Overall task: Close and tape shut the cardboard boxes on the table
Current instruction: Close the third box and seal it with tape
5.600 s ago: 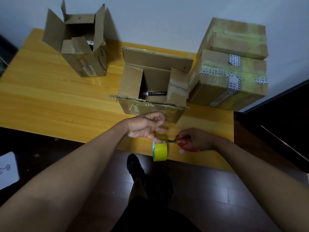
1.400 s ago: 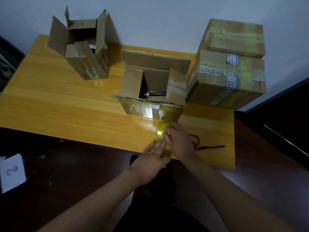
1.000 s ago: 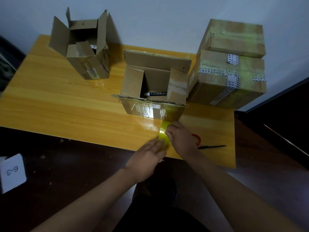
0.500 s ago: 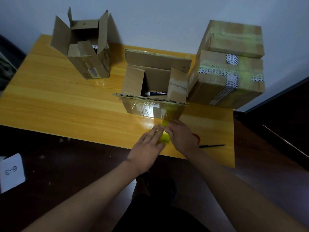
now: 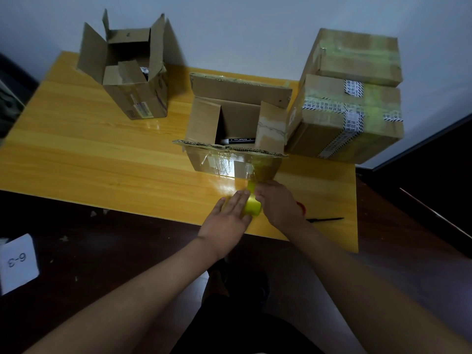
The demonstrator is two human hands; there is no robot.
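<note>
A yellow tape roll [image 5: 252, 207] stands on the wooden table [image 5: 89, 154] close to its front edge, just before the open middle box [image 5: 237, 129]. My left hand [image 5: 227, 217] lies over the roll's left side with fingers stretched along it. My right hand [image 5: 278, 204] is on the roll's right side, fingertips pinching a short yellow strip [image 5: 251, 186] that rises from the roll toward the box front. The box's flaps stand open and a black marker [image 5: 240, 140] lies inside. A second open box [image 5: 130, 80] stands at the back left.
Two taped boxes are stacked at the right, the lower one [image 5: 350, 118] against the middle box, the upper one [image 5: 357, 57] on top. Red-handled scissors [image 5: 324, 220] lie right of my right hand, handles partly hidden. A paper marked 6-3 [image 5: 18, 261] lies on the dark floor.
The scissors left my right hand and now lie on the table. Both hands came onto the tape roll and shifted it forward toward the middle box.
</note>
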